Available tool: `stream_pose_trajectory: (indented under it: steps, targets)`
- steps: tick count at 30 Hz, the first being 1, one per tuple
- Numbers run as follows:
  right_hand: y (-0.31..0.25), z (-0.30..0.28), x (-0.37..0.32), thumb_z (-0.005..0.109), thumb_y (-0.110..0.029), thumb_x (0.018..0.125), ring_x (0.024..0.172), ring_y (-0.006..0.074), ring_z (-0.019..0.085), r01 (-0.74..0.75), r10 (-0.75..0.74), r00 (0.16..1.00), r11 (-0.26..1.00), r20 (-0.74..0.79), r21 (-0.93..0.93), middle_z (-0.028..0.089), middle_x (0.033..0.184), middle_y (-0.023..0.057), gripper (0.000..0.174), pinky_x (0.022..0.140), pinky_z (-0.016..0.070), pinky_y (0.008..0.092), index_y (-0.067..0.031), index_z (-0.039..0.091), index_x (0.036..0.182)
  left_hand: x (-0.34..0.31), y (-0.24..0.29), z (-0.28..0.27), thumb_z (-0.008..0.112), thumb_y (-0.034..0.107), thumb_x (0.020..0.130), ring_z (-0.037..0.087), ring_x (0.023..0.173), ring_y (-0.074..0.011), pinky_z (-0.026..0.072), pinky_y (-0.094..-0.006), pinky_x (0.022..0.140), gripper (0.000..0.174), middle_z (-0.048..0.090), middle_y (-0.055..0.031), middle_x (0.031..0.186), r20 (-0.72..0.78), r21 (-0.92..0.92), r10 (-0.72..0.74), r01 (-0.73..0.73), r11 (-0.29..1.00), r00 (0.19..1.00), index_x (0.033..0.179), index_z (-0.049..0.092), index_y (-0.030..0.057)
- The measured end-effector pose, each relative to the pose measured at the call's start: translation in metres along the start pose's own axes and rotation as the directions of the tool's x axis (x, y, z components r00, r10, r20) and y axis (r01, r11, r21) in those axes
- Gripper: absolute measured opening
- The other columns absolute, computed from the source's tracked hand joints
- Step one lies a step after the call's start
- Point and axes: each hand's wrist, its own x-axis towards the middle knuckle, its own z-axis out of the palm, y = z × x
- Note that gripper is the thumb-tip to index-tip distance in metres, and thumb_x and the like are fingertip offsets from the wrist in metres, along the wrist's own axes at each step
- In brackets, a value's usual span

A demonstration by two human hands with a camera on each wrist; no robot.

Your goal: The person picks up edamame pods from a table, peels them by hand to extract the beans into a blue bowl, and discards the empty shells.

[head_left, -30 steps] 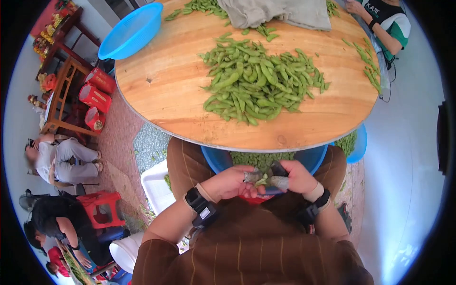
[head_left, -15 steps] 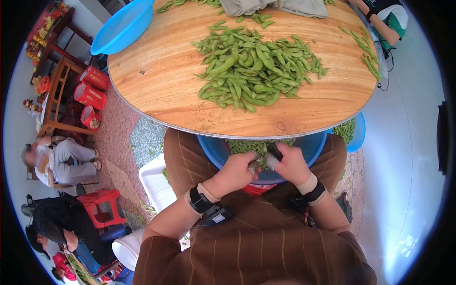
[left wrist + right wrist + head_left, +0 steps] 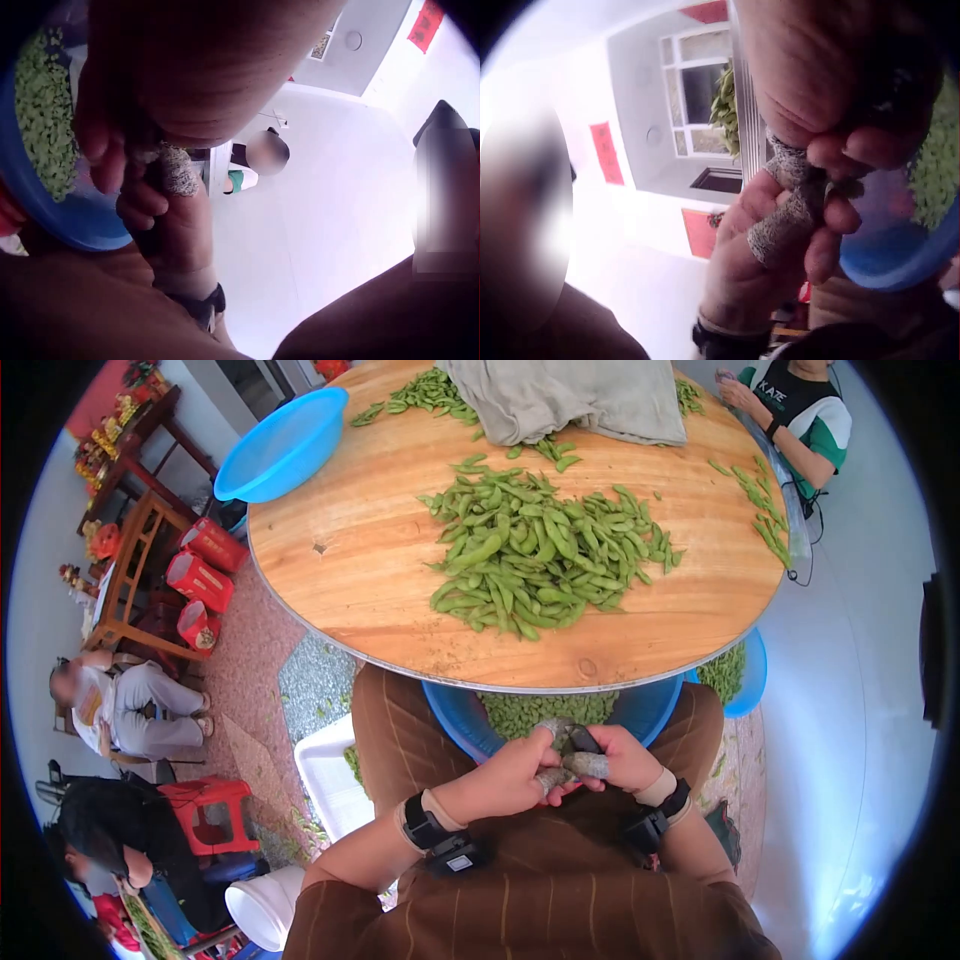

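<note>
Close together at the near rim of a blue basin [image 3: 452,725], my two hands meet fingertip to fingertip. Shelled green beans [image 3: 550,710] lie in the basin. A small green bean pod [image 3: 845,187] shows between the fingertips in the right wrist view, mostly hidden by them. My left hand [image 3: 505,775] pinches it with curled fingers, grey wrapping on some of them. The right hand [image 3: 625,762] is curled against it from the other side, also with a wrapped finger. A dark piece [image 3: 582,739] sits at the right thumb; I cannot tell what it is.
A heap of green bean pods [image 3: 545,550] lies on the round wooden table [image 3: 340,585] ahead, with a grey cloth [image 3: 580,400] and blue basket [image 3: 285,445] beyond. A white crate [image 3: 325,765] stands at left, another blue basin [image 3: 750,685] at right. Other people sit around.
My hands went forward over the basin half a second ago, and are now back nearer my body, fingers pressed together. The pale green piece seen between them earlier is now largely covered.
</note>
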Motion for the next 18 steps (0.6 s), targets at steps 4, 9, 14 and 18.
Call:
stream_pose_trajectory:
  steps: [4, 9, 14, 18]
  targets:
    - [-0.003, 0.0, 0.004, 0.067, -0.02, 0.087, 0.059, 0.0059, 0.056, 0.04, -0.04, 0.999, 0.999, 0.005, -0.02, 0.059, 0.07, -0.0034, 0.019, 0.051, 0.0444, 0.0227, -0.0022, 0.06, 0.089, -0.005, 0.001, -0.005, 0.047, -0.008, 0.087, 0.062, 0.072, -0.0139, 0.0519, -0.0279, 0.064, 0.025, 0.064, -0.0108, 0.089, -0.007, -0.121, -0.006, 0.005, 0.993, 1.0, 0.109, 0.038, -0.0018]
    - [0.01, -0.002, 0.021, 0.071, -0.031, 0.08, 0.064, 0.028, 0.063, 0.1, -0.416, 0.906, 0.384, -0.076, -0.918, 0.063, 0.069, 0.011, 0.03, 0.059, 0.0496, 0.0371, -0.0039, 0.057, 0.082, -0.068, -0.007, -0.042, 0.049, -0.012, 0.079, 0.063, 0.073, -0.0163, 0.0524, -0.0296, 0.066, 0.036, 0.065, -0.0117, 0.092, -0.514, 0.406, 0.193, 0.039, 0.913, 0.836, 0.113, 0.05, 0.0012]
    - [0.019, 0.024, 0.025, 0.068, -0.03, 0.075, 0.068, 0.0332, 0.064, 0.163, -0.215, 0.968, 0.13, 0.132, -0.978, 0.063, 0.071, 0.0142, 0.026, 0.06, 0.0507, 0.0435, -0.0066, 0.059, 0.079, -0.15, -0.029, -0.072, 0.063, 0.001, 0.073, 0.061, 0.087, -0.0364, 0.0517, -0.0431, 0.078, 0.032, 0.061, -0.0206, 0.108, -0.639, 0.761, 0.299, 0.64, 0.108, 0.709, 0.104, 0.062, 0.005]
    - [0.026, 0.038, 0.031, 0.068, -0.024, 0.071, 0.069, 0.0326, 0.065, 0.215, -0.171, 0.961, -0.029, 0.217, -0.976, 0.064, 0.073, 0.0129, 0.021, 0.06, 0.0518, 0.0436, -0.0072, 0.059, 0.08, -0.119, 0.015, -0.066, 0.064, 0.006, 0.076, 0.061, 0.084, -0.0333, 0.0502, -0.038, 0.07, 0.033, 0.059, -0.0212, 0.101, -0.577, 0.817, 0.537, 0.428, 0.387, 0.615, 0.109, 0.061, 0.0048]
